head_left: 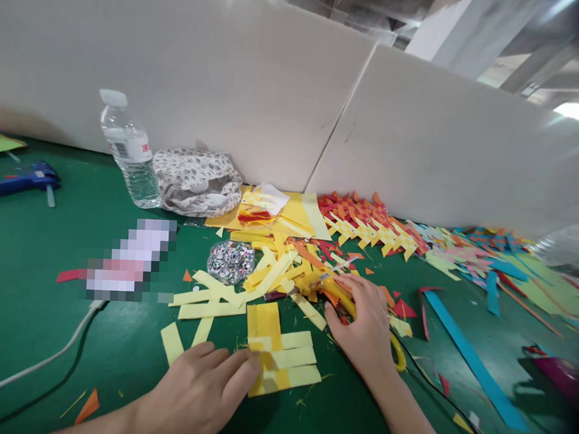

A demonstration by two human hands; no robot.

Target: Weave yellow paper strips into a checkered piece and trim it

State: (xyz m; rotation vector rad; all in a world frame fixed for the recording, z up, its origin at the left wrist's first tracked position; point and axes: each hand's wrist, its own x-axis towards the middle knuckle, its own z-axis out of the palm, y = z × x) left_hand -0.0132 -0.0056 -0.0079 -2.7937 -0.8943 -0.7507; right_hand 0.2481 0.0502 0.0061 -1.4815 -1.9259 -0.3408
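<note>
My left hand point(200, 386) rests flat on the green table, its fingertips pressing the left edge of a woven piece of yellow paper strips point(281, 357). My right hand point(364, 319) is closed around a yellow glue gun point(325, 286) lying among loose yellow paper strips point(228, 297); its nozzle points left toward the pile. A black cord runs back from the gun under my right wrist.
A water bottle point(129, 149), a patterned cloth pouch point(199, 181) and a clear dish of googly eyes point(230, 261) stand behind the strips. Woven paper pieces point(366, 223) line the white partition. A blue glue gun point(20, 179) lies far left. A white cable point(48, 357) crosses the near left.
</note>
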